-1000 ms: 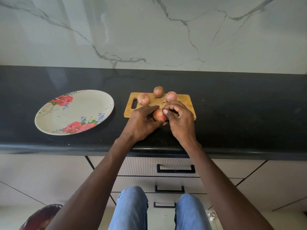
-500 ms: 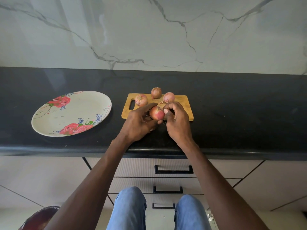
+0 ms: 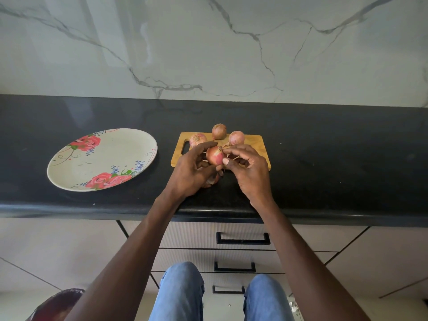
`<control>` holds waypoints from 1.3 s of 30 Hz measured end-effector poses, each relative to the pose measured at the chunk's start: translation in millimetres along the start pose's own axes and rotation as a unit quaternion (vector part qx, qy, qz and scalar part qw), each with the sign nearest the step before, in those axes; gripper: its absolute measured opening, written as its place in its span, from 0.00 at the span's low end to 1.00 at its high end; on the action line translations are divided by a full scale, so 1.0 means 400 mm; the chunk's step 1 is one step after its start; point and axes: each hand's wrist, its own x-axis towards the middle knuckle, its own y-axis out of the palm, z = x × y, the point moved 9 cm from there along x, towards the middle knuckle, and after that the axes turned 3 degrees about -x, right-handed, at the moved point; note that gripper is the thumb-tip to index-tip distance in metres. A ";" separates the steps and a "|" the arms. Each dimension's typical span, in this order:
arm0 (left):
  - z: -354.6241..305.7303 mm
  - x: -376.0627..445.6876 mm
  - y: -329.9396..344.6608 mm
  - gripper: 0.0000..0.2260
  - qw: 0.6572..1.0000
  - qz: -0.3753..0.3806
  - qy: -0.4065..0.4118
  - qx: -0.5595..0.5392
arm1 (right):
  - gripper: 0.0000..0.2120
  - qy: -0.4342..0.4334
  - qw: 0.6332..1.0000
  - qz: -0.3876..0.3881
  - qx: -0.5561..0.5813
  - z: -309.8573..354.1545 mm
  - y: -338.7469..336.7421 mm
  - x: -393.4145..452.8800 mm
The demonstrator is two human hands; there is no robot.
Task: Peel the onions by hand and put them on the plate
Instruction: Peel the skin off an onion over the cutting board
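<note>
Both hands [image 3: 222, 167] — onion [image 3: 215, 155] between

— What colour is the plate [image 3: 102, 158] at the left of the frame?
— Cream, patterned with red-pink roses, green leaves and small blue sprigs.
— And the onions?
— The held onion [image 3: 215, 155] is pink-red with a pale patch; the three on the board [image 3: 254, 141] are pinkish to brown — the board itself is honey-yellow wood.
— The surroundings?
— A black speckled tabletop [image 3: 324, 158], a white wall [image 3: 208, 42] with grey marble veins, blue jeans [image 3: 180, 295] at the bottom.
</note>
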 end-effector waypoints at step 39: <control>0.018 0.004 -0.016 0.11 0.981 -0.027 -0.071 -0.180 | 0.04 -0.123 0.977 0.053 -0.164 0.040 0.059 -0.010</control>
